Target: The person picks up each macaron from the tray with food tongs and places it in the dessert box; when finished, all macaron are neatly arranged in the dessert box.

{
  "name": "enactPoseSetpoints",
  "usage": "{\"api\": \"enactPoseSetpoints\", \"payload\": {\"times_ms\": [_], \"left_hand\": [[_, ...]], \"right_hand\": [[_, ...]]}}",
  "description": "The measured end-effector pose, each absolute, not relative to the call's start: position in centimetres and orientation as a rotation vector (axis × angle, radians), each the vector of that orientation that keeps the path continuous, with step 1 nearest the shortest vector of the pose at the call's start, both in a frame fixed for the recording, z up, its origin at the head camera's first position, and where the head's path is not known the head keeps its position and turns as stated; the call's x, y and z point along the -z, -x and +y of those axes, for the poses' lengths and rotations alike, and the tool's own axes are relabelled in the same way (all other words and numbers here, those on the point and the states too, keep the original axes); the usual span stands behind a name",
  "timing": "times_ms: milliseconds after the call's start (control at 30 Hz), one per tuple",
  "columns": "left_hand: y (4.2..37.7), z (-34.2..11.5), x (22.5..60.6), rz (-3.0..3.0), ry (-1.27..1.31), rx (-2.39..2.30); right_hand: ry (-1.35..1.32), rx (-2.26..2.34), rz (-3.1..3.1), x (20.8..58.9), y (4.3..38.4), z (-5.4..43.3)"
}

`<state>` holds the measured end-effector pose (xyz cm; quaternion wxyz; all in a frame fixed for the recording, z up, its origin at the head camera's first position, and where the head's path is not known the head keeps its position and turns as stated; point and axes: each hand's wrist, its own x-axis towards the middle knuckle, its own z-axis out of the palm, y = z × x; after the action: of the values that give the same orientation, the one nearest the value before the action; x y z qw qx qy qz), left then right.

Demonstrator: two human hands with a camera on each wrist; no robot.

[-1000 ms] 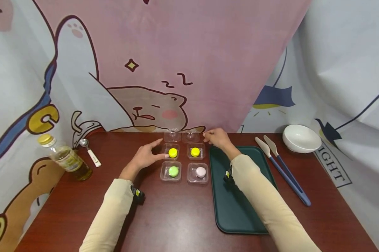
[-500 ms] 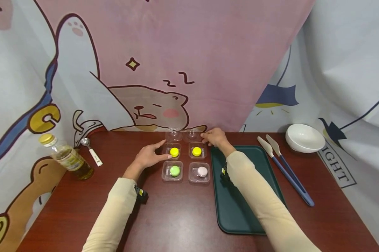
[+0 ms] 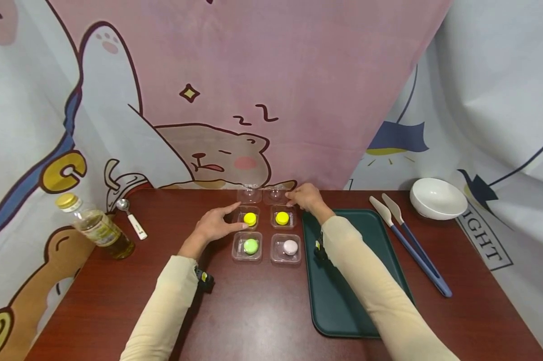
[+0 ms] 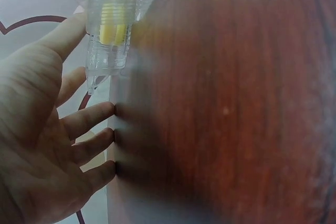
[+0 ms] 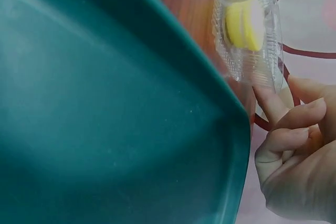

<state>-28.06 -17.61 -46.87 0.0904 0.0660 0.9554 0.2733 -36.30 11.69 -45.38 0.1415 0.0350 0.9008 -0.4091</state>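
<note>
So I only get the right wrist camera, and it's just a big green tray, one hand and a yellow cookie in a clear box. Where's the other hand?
Observer: The left hand is right by the clear box at the back left.

Operator: Oh! And are all the cookies yellow like mine?

Observer: Nope, there's a green cookie in the front-left box.

Operator: Cool. What's over on the far right?

Observer: Blue-handled tongs, lying to the right of the green tray.
</note>
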Motion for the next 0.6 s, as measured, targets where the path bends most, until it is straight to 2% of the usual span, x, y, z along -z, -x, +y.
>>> {"api": "enactPoseSetpoints", "payload": {"times_ms": [600], "left_hand": [[28.14,-17.71,46.97,2.849,-0.206,-0.822]], "right_hand": [[-0.107,1.232,2.567,45.79,36.45,11.28]]}}
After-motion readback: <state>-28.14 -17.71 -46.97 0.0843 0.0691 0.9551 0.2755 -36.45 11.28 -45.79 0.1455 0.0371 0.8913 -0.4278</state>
